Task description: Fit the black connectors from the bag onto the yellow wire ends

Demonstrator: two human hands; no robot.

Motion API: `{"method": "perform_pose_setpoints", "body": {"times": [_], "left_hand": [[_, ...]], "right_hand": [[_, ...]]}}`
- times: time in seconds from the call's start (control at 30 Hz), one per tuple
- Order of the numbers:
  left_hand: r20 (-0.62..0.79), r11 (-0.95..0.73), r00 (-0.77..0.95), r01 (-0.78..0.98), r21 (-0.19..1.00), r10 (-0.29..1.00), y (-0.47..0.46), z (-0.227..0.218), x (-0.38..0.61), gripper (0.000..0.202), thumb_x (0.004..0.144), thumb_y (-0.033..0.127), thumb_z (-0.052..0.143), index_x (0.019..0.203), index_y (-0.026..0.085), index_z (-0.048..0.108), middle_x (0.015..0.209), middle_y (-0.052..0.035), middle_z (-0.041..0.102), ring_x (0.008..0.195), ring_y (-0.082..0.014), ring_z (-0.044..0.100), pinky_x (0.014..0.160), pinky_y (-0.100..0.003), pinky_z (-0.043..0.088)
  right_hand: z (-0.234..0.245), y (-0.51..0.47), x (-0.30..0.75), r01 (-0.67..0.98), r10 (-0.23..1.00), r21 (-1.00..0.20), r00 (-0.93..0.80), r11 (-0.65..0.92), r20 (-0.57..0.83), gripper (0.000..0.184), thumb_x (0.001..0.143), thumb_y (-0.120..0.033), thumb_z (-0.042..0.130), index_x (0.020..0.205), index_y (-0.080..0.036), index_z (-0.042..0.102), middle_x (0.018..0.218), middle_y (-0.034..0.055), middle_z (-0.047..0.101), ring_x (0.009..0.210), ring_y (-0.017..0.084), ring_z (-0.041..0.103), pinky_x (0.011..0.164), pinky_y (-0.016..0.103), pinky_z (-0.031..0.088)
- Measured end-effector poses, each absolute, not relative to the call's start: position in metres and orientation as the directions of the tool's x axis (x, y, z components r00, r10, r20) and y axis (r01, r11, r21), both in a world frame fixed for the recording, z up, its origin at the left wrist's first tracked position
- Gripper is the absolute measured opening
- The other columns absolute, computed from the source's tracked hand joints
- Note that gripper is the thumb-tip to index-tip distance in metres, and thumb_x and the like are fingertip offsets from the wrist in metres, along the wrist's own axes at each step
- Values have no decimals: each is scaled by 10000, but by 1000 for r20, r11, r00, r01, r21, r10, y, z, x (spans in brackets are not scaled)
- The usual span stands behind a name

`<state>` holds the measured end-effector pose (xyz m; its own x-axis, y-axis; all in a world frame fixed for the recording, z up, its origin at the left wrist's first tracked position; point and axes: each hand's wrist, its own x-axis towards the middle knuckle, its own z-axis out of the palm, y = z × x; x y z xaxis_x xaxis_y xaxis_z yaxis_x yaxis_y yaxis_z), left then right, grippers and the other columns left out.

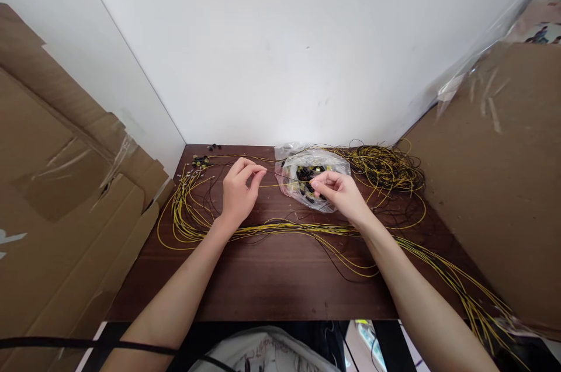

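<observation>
My left hand [240, 192] is closed in a pinch, thumb against forefinger, on a thin black wire [287, 177]. The wire stretches across to my right hand [339, 192], which pinches its other side at the fingertips. Whether a small part is also between the right fingers cannot be made out. Just behind and below the right fingertips sits a clear plastic bag [284, 156], open at the top, with small black and yellow pieces [303, 173] in it. A yellow wire runs close beneath the black one.
A long bundle of yellow and black wires [280, 227] crosses the dark brown table [263, 284]. At the right lies a tangled wire heap [385, 167]; small black and yellow parts [200, 160] lie back left. Cardboard [495, 185] flanks the right, more cardboard [65, 197] the left.
</observation>
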<state>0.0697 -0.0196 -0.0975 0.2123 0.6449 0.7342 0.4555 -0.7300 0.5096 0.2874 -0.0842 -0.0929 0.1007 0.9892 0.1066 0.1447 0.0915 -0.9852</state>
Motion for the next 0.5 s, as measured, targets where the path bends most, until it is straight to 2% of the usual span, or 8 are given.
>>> {"method": "perform_pose_setpoints", "body": {"times": [0.1,0.23,0.3,0.4,0.5], "left_hand": [[738,-722,211,493,486,641,-17,-101,68,124,845,195,539,783,164,641,785,-34,571,755,-144,529,692,-281,431],[740,-744,267,504,439,618,-17,-102,68,116,846,203,540,808,172,645,791,-34,580,776,-155,525,712,-297,435],[751,-773,307,491,401,584,-19,-101,70,113,845,195,541,892,175,642,852,-44,595,830,-164,526,757,-314,440],[783,-813,335,469,344,524,-25,-98,75,228,831,190,563,1055,181,601,1014,-74,590,958,-185,511,849,-355,430],[793,-862,407,424,277,454,-32,-98,80,219,814,198,592,1033,209,608,1053,-68,588,1012,-195,498,874,-370,413]], "right_hand": [[-91,-85,287,121,987,-989,120,88,103,266,692,-399,681,750,-145,626,566,-2,595,523,97,504,527,239,376],[-91,-85,288,82,987,-994,136,79,89,291,684,-413,686,774,-141,630,562,-10,579,442,62,406,426,214,277],[-91,-85,287,71,987,-994,134,79,88,301,682,-417,689,784,-139,632,564,-8,584,418,48,363,403,208,233],[-92,-86,284,56,991,-996,109,65,71,322,683,-429,689,803,-136,634,573,2,606,396,35,317,387,204,193],[-93,-87,280,27,996,-998,74,49,51,333,682,-437,692,813,-137,635,586,11,627,395,34,309,386,202,185]]}}
